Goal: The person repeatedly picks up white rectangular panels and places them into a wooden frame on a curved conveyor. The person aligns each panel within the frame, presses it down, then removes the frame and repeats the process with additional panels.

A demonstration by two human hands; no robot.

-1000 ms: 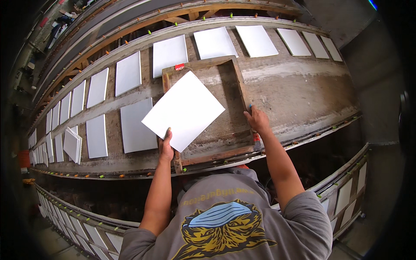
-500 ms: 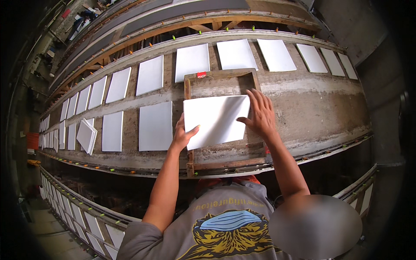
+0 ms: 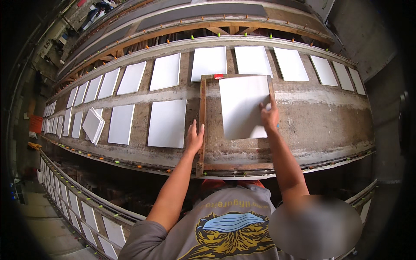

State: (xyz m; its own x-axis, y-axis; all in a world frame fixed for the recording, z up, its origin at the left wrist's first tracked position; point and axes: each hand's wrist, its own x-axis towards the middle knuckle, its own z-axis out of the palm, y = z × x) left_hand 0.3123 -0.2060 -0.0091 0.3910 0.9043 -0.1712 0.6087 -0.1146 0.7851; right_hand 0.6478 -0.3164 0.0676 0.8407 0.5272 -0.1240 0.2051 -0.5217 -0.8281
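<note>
A large white rectangular sheet (image 3: 242,102) lies within the outline of a wooden frame (image 3: 203,104) on the long table. My right hand (image 3: 270,118) is closed at the right edge of this sheet, thumb over its face. The sheet's lower right corner curls up beside my wrist. Whether it is a single sheet or a thin stack, I cannot tell. My left hand (image 3: 195,138) holds nothing, fingers apart, close beside the frame's left bar. Just left of that hand, another white sheet (image 3: 167,123) lies flat. A red tag (image 3: 218,76) sits on the frame's far bar.
White sheets (image 3: 164,71) lie in two rows along the table (image 3: 320,130). A small tilted pile of sheets (image 3: 93,125) stands out in the near row. Green and orange clips line the table's edges. More long tables (image 3: 199,15) run beyond, and another (image 3: 89,216) behind me.
My left hand has let go of the white sheet and opened beside the frame. The sheet has turned more upright and moved farther away, with my right hand at its right edge. The view has shifted.
</note>
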